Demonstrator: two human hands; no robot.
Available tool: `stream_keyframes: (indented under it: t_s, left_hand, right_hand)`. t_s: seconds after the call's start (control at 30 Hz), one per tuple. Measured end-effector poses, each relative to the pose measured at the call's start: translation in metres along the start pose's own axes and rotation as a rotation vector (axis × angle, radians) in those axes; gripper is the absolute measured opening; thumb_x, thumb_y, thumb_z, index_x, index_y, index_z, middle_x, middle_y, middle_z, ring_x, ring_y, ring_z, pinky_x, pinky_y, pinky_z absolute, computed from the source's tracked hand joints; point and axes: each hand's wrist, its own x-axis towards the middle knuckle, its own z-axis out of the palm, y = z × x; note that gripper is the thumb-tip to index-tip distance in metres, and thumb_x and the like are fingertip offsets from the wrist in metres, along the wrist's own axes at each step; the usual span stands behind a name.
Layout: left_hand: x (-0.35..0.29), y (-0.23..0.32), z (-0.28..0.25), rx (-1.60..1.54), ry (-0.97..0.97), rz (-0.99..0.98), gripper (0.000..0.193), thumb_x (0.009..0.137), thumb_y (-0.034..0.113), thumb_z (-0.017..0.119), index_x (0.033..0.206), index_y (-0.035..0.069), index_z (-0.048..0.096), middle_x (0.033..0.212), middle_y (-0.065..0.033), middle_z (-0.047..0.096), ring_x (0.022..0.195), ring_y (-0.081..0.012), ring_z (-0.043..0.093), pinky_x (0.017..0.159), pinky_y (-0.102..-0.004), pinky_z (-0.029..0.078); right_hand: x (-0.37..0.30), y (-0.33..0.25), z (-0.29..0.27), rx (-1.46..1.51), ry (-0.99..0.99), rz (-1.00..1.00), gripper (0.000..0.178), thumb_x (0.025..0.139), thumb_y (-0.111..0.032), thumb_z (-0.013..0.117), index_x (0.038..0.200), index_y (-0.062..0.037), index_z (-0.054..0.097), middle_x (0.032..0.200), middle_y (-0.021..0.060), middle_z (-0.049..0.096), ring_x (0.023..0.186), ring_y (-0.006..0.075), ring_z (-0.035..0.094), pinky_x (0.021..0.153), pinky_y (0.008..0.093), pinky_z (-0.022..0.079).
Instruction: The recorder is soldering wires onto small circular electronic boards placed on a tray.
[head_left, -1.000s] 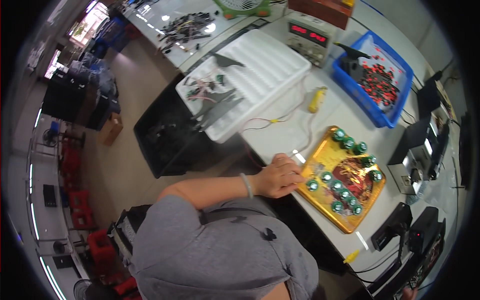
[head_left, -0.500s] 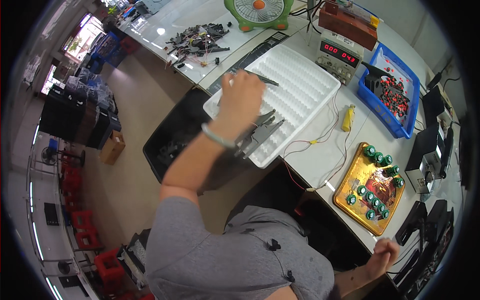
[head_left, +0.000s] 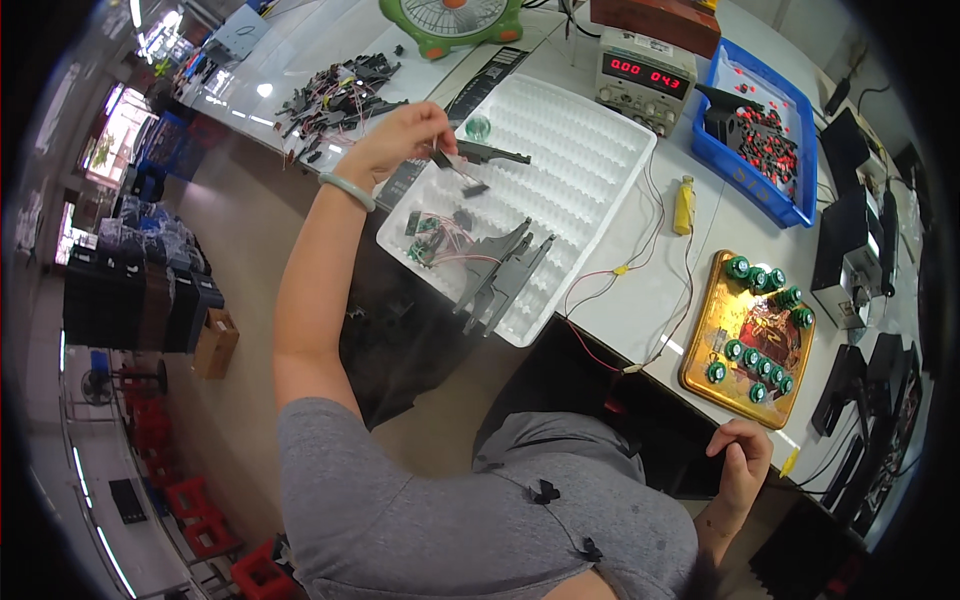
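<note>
My left hand (head_left: pixel 405 140) is pinched above the left edge of a white ribbed tray (head_left: pixel 590 150). From its fingertips hangs a small dark brush-like piece (head_left: pixel 462 175), with a shiny strip and a wide dark end. Beside it in the tray lie a long dark plastic part (head_left: pixel 495 154) and a round green clear piece (head_left: pixel 477 127). Nearer me, the tray holds small green parts with thin wires (head_left: pixel 430 238) and grey elongated plastic parts (head_left: pixel 508 270). My right hand (head_left: pixel 740 460) is off the table's front edge, fingers loosely curled, thumb apart, nothing visible in it.
A gold tin lid (head_left: pixel 735 385) bears several green round parts. Behind it are a yellow-wrapped item (head_left: pixel 684 205), a power supply (head_left: pixel 645 80) with loose leads, and a blue bin (head_left: pixel 755 185) of small red and black parts. Wired dark parts (head_left: pixel 335 100) lie piled left of a fan (head_left: pixel 452 20).
My left hand has drawn back leftward from over the tray, and the small dark piece now shows in its fingers. My right hand has risen slightly. The whole view has shifted.
</note>
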Motion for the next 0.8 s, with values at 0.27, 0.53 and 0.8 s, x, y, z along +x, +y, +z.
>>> stream_keyframes:
  t_s: [0.27,0.53,0.8]
  left_hand:
    - [-0.051,0.1,0.049,-0.554,-0.058,0.652,0.014,0.089,0.016,0.041,0.088,0.004,0.046,0.08,-0.0081,0.052,0.063,-0.0133,0.05,0.061,-0.0234,0.041]
    - [-0.154,0.117,0.192,-0.399,-0.66,0.271,0.01,0.088,0.013,0.042,0.092,0.004,0.041,0.087,-0.0115,0.056,0.054,-0.0044,0.04,0.05,-0.0161,0.035]
    - [-0.153,0.049,0.269,-0.434,-0.801,-0.083,0.006,0.086,0.007,0.042,0.091,0.003,0.041,0.089,-0.0083,0.056,0.07,-0.0057,0.047,0.064,-0.0192,0.039]
  right_hand:
    - [-0.002,-0.006,0.0,0.015,-0.043,0.01,0.022,0.074,-0.013,0.056,0.086,0.0054,0.057,0.066,0.0087,0.056,0.06,0.0141,0.053,0.057,0.0228,0.04]
    - [0.003,-0.023,0.008,0.117,-0.284,0.173,0.021,0.076,-0.003,0.054,0.097,0.0033,0.055,0.072,0.01,0.059,0.066,0.0124,0.057,0.06,0.0225,0.044]
    - [-0.023,0.031,-0.001,0.653,-0.538,0.503,0.035,0.088,-0.023,0.041,0.116,-0.0028,0.042,0.084,0.0104,0.06,0.075,0.0156,0.059,0.061,0.0243,0.046]
